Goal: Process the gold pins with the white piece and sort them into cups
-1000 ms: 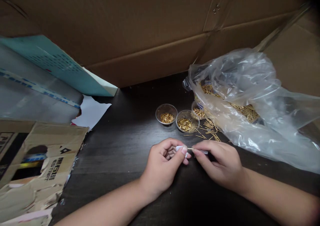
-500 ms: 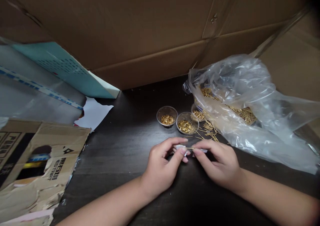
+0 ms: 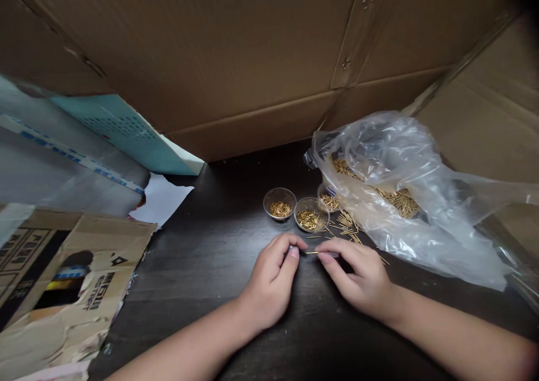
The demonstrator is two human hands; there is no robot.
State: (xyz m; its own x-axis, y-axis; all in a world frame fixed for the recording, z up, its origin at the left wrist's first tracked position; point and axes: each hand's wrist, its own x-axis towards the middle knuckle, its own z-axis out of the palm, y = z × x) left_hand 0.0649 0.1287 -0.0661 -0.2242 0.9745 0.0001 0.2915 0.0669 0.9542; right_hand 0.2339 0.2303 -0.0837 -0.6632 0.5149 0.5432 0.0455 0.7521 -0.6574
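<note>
Pinching a thin gold pin close to one end, the right hand has its grip narrowed to thumb and forefinger, probably because so slender a piece offers little else to hold and this leaves most of its length exposed. The pin lies nearly level in the gap between the two hands, above the counter, its free end pointing at the left hand and just beside those fingertips. The left grip is drawn in, thumb near forefinger with a pale bit showing there, but whether it clasps anything I cannot tell. Both hands work low and close together, likely for steadiness. Beyond them, the left bowl, middle bowl and back bowl cluster within easy reach, each containing small gold pieces, presumably so that they do not roll about. Longer loose pins lie scattered beside a crumpled clear bag that holds many more, seemingly placed handy to the right hand. The pin itself looks straight, smooth and brassy, with a slight shine; its end details are too small to make out.
</note>
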